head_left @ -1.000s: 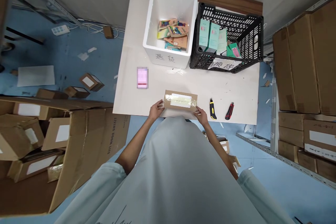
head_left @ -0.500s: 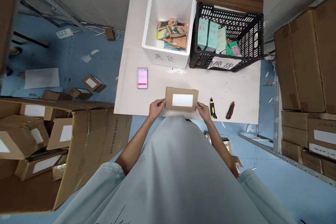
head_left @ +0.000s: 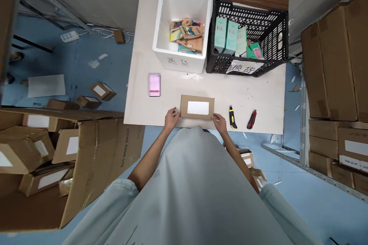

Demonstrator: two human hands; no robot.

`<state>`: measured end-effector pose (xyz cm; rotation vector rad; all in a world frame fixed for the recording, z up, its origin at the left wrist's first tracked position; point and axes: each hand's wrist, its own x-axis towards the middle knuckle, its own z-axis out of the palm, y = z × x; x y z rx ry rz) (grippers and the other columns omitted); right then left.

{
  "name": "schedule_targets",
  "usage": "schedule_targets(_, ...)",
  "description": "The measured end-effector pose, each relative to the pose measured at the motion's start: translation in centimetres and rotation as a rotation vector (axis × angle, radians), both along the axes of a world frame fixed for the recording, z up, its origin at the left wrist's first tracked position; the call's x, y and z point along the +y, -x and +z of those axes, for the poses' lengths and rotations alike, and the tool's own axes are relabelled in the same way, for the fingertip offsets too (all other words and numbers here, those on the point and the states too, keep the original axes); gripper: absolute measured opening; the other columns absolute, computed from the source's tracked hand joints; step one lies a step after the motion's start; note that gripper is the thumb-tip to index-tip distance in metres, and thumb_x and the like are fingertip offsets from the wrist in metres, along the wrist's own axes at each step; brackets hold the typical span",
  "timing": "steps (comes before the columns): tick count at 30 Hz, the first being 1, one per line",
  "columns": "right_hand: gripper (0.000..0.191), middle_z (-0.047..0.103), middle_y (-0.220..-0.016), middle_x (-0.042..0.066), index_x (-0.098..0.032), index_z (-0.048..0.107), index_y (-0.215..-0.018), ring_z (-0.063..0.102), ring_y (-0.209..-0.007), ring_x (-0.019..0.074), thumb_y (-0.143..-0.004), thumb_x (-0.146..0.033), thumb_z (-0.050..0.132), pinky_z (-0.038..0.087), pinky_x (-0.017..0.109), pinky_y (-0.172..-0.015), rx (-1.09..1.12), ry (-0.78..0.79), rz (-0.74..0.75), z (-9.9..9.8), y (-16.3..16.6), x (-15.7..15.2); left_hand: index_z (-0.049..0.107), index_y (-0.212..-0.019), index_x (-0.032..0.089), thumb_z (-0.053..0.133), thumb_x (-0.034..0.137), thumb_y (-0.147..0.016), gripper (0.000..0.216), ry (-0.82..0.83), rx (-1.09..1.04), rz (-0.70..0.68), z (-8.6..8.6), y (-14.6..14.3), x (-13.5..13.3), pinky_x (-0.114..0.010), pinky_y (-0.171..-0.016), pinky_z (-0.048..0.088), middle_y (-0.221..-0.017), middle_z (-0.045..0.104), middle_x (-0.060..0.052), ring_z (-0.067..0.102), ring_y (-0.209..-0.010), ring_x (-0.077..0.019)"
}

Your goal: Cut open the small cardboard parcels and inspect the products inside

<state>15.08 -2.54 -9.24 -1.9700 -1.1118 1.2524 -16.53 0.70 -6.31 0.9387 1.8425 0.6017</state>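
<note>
Box (head_left: 197, 112) Lay Closed Between My Hands

The box lay on the counter (head_left: 138, 105), near the edge closest to me, its white label (head_left: 198, 107) facing up. I could see no raised flap and no cut on its top, so I judged I was at an early stage: the box was in place before me, its inside remained unseen, and neither knife was in hand.

My left fingers (head_left: 178, 114) were half curled at its left end, with a small gap by the thumb; my right fingers (head_left: 216, 116) were bent at its near right corner. I cannot tell whether either set truly gripped it.

Right of the box lay the yellow knife (head_left: 232, 118), then the red knife (head_left: 252, 119). Farther out, a pink item (head_left: 154, 85) lay toward the left. At the back, the foam bin (head_left: 176, 59) held packs (head_left: 191, 42), and beside it the crate (head_left: 267, 34) held green boxes (head_left: 220, 34).
</note>
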Motion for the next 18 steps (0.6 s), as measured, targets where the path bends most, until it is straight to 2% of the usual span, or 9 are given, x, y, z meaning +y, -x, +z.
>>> schedule_targets(3, 0.049, 0.086, -0.126, 0.017, -0.020, 0.083, -0.112, 0.082, -0.117, 0.0326, -0.091, -0.064, 0.076, 0.063, 0.051, -0.114, 0.041, -0.018, -0.019, -0.5, -0.7, -0.3, 0.081, -0.130, 0.015, 0.073, 0.030, -0.100, 0.034, -0.047, -0.016, -0.030, 1.3, -1.0, -0.1, -0.046, -0.120, 0.061, -0.138, 0.082, -0.017, 0.078, -0.131, -0.0313)
schedule_targets(6, 0.053, 0.086, -0.125, 0.018, -0.020, 0.083, -0.115, 0.080, -0.118, 0.0329, -0.091, -0.065, 0.074, 0.065, 0.052, -0.111, 0.052, -0.022, -0.078, -1.0, -2.2, -0.4, 0.086, -0.124, 0.019, 0.070, 0.033, -0.101, 0.030, -0.156, -0.027, -0.126, 3.6, -2.3, -0.4, -0.044, -0.117, 0.064, -0.135, 0.084, -0.011, 0.081, -0.126, -0.0292)
schedule_targets(9, 0.056, 0.087, -0.117, 0.017, -0.019, 0.083, -0.119, 0.080, -0.110, 0.0325, -0.090, -0.065, 0.070, 0.068, 0.053, -0.101, 0.041, 0.002, -0.156, -1.6, -3.8, -0.4, 0.087, -0.128, 0.022, 0.069, 0.039, -0.102, 0.035, -0.211, -0.119, -0.261, 6.4, -4.1, -0.9, -0.043, -0.119, 0.064, -0.138, 0.084, -0.007, 0.079, -0.132, -0.0289)
schedule_targets(13, 0.055, 0.086, -0.104, 0.013, -0.018, 0.084, -0.119, 0.080, -0.103, 0.0305, -0.088, -0.059, 0.065, 0.068, 0.051, -0.097, 0.008, 0.031, -0.226, -2.3, -5.2, -0.2, 0.085, -0.138, 0.023, 0.070, 0.045, -0.104, 0.043, -0.177, -0.314, -0.451, 9.6, -7.0, -1.4, -0.046, -0.127, 0.059, -0.152, 0.077, -0.006, 0.071, -0.147, -0.0306)
schedule_targets(18, 0.054, 0.085, -0.101, 0.013, -0.016, 0.084, -0.115, 0.079, -0.099, 0.0298, -0.084, -0.055, 0.061, 0.068, 0.048, -0.094, -0.018, 0.039, -0.241, -2.9, -5.6, -0.1, 0.082, -0.144, 0.023, 0.063, 0.040, -0.107, 0.045, -0.182, -0.318, -0.583, 11.6, -9.0, -1.0, -0.042, -0.129, 0.057, -0.158, 0.072, -0.004, 0.068, -0.151, -0.0286)
